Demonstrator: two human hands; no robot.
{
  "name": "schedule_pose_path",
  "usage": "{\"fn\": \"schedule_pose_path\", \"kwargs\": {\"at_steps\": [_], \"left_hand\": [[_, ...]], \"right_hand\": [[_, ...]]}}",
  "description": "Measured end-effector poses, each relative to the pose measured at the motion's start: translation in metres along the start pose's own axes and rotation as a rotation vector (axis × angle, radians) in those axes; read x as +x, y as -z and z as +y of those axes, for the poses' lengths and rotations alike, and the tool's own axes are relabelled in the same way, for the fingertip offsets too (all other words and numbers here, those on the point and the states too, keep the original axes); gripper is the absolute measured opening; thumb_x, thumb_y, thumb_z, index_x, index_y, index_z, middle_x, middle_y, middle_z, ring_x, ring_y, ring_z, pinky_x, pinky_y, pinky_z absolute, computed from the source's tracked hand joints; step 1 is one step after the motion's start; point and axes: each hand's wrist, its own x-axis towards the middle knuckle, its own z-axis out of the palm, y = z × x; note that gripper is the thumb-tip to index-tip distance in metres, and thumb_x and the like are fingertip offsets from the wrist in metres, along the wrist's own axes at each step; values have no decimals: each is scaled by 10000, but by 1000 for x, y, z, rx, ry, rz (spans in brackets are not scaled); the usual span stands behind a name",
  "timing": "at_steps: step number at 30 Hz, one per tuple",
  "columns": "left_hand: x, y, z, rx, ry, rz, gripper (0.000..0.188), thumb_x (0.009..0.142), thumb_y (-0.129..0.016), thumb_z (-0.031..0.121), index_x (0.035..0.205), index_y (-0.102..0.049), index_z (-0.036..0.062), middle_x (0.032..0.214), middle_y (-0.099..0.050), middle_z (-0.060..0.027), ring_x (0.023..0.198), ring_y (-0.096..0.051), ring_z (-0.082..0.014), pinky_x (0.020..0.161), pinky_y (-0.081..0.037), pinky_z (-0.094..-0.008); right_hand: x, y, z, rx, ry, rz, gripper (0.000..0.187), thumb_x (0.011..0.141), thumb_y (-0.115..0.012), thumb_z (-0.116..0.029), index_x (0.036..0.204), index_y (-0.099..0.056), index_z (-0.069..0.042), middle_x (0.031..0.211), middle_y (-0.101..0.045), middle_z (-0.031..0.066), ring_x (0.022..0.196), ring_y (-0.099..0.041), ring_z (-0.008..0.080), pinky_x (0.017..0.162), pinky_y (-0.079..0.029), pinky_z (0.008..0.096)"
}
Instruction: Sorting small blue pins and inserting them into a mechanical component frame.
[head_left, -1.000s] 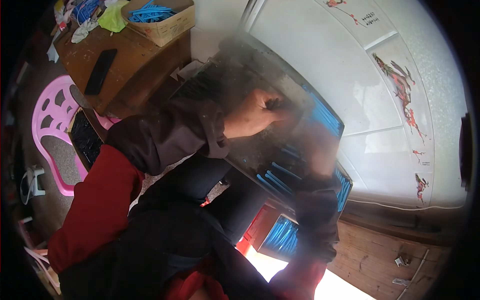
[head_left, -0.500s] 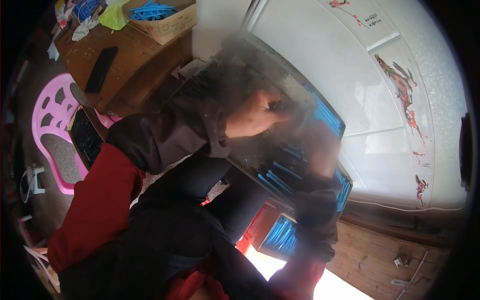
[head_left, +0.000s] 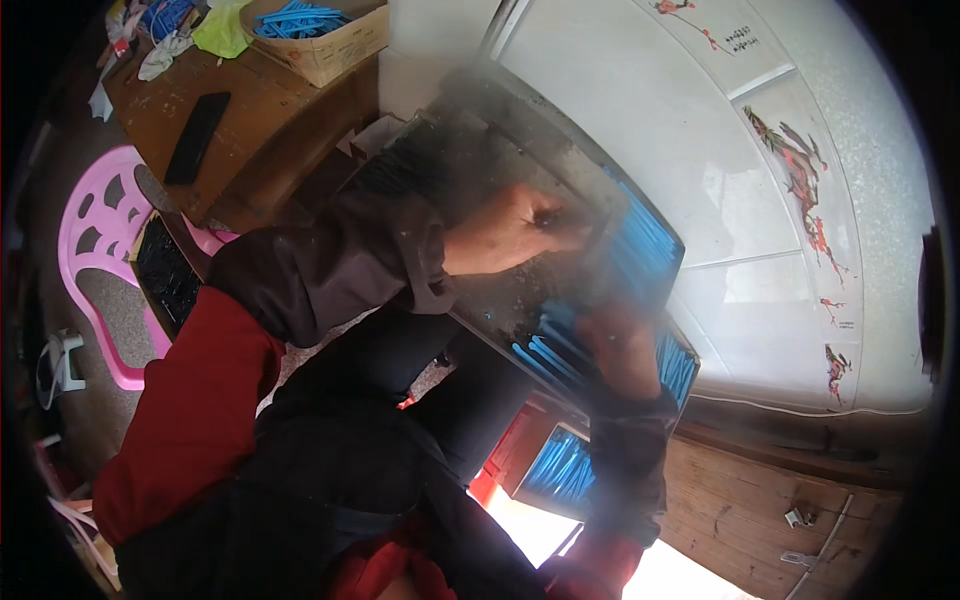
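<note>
My left hand (head_left: 505, 235) is curled closed over the middle of a dark, dusty tray (head_left: 490, 308). What its fingers hold, if anything, is hidden and hazy. Reaching down to the near right part of that tray is my right hand (head_left: 622, 350), smeared by motion, so its fingers do not show clearly. Beside it lie thin blue sticks (head_left: 540, 358), partly under the hand. A row of more blue sticks (head_left: 645, 240) rests along the far right side. Dark thin sticks (head_left: 395, 170) are bunched at the tray's left end, blurred by a smudge.
Below the tray stands a box of blue sticks (head_left: 562, 462). To the left are a pink plastic chair (head_left: 75, 235) and a box of black pieces (head_left: 165, 270). A brown table (head_left: 265, 110) carries a black bar (head_left: 197, 138) and a cardboard box (head_left: 345, 45). A white tiled wall (head_left: 600, 80) bounds the far side.
My right hand has moved down and toward me, from above the tray to the near blue sticks. My left hand stays nearly in place, still curled.
</note>
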Motion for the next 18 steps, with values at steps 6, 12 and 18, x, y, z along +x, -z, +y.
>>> {"fn": "schedule_pose_path", "kwargs": {"at_steps": [6, 12, 18], "left_hand": [[0, 0, 5, 39, 72, -23, 194, 878, -641, 88, 1045, -670, -7, 886, -681, -30, 839, -599, -61, 758, -489, -220], [4, 3, -4, -39, 128, 37, 158, 874, -644, 78, 1002, -671, -10, 870, -679, -23, 829, -606, -71, 754, -486, -222], [7, 0, 0, -95, 88, 78, 113, 866, -634, 38, 956, -662, -23, 864, -675, -25, 826, -609, -72, 756, -488, -223]], "right_hand": [[32, -12, 60, -391, 36, 144, 51, 767, -617, -21, 812, -613, 2, 782, -585, 148, 697, -603, 331, 601, -477, 421], [42, 0, 29, -278, 129, 240, 117, 787, -581, 1, 891, -633, -2, 747, -584, 112, 614, -563, 240, 550, -445, 347], [43, -9, -10, 541, -321, 214, 112, 891, -553, -39, 898, -623, 49, 678, -528, -21, 583, -432, 31, 525, -360, 217]]}}
